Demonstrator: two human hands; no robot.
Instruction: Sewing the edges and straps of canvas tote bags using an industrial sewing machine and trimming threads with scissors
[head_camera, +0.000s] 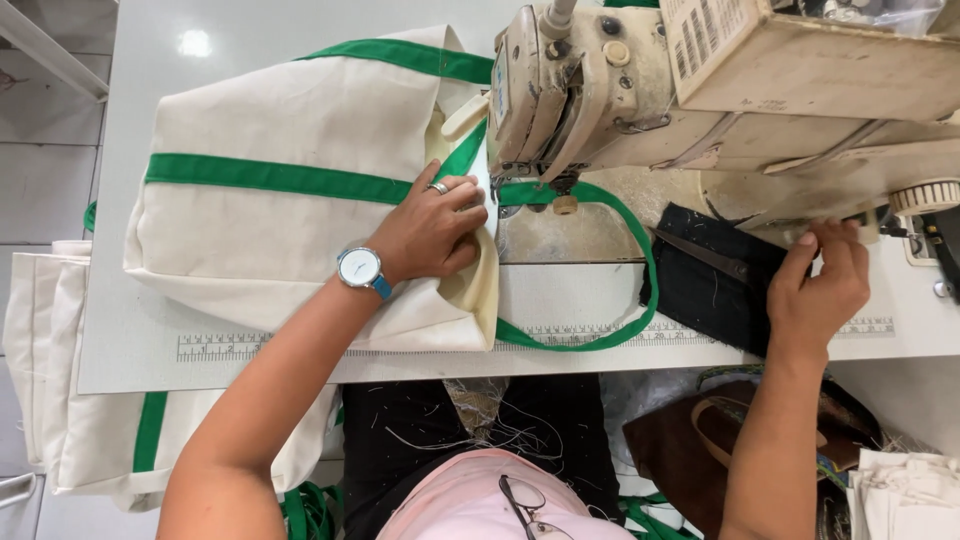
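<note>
Left hand (432, 228): fingers curled, pressing cream canvas bag (290, 190) flat, just left of needle
Right hand (822, 282): fingers pinched at sewing machine (700, 100) handwheel (925, 197)
Step, judged: positioning green strap (600, 270) seam
Next need: steady fabric, needle lowered

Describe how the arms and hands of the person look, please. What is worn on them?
Both forearms are bare; no sleeves show. The left hand has a silver ring on one of its fingers, and its wrist carries a round white-faced watch on a blue strap. The right hand shows no ring, watch or glove.
</note>
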